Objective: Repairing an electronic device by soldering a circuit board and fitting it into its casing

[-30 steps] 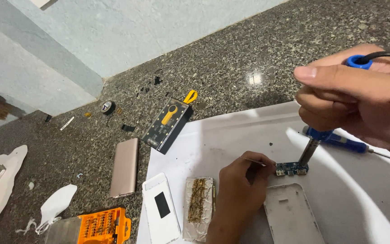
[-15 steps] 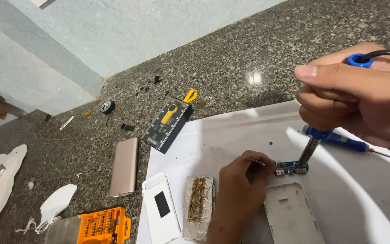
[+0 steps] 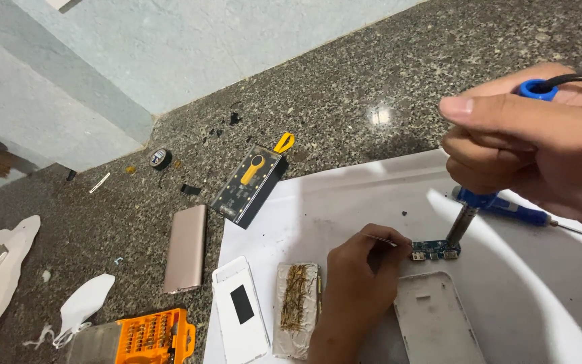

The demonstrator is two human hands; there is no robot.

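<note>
My right hand (image 3: 533, 135) is closed around a blue-handled soldering iron (image 3: 461, 226), held upright with a cable leaving its top. Its tip rests on a small blue circuit board (image 3: 434, 251) lying on a white paper sheet (image 3: 345, 195). My left hand (image 3: 355, 283) rests on the sheet just left of the board. It pinches a thin metal wire or pick (image 3: 378, 238) that points toward the board's left end. A white plastic case shell (image 3: 436, 320) lies right below the board.
A pad with brown residue (image 3: 296, 307) and a white cover (image 3: 240, 310) lie left of my left hand. On the granite counter are a rose-gold slab (image 3: 186, 246), a black box with a yellow tool (image 3: 249, 185) and an orange bit set (image 3: 153, 337). A blue screwdriver (image 3: 513, 210) lies behind the iron.
</note>
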